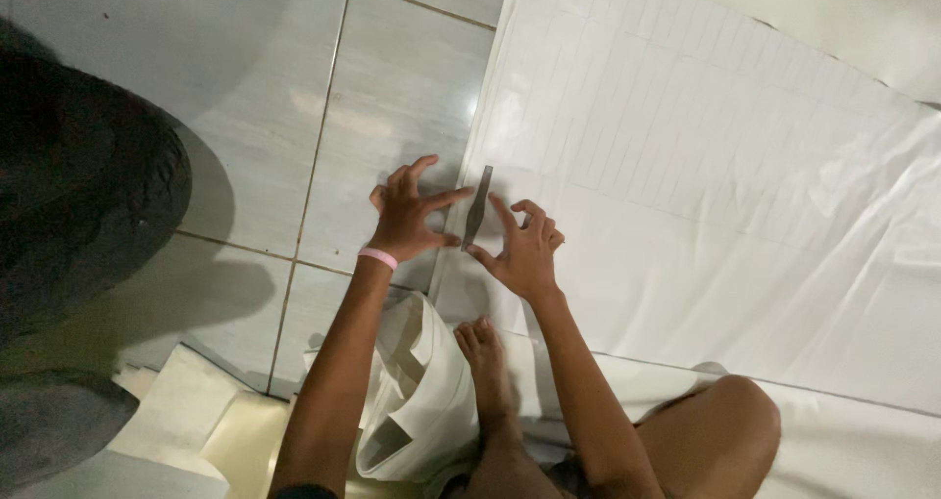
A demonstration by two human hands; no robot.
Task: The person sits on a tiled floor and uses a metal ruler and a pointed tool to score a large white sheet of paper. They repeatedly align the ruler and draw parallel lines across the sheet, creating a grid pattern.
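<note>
A large white sheet (706,166) marked with a grid of thin lines lies flat on the tiled floor. A narrow grey metal tool (477,205) rests near the sheet's left edge. My right hand (524,249) pinches the tool between thumb and forefinger. My left hand (407,215), with a pink wristband (377,258), has its fingers spread, fingertips pressing beside the tool at the sheet's edge.
A loose roll of white sheet material (412,401) lies under my arms beside my bare foot (485,362). My bent knee (730,416) is at lower right. Grey floor tiles (245,97) lie to the left, with a dark bulky shape (78,195) and pale sheets (176,421).
</note>
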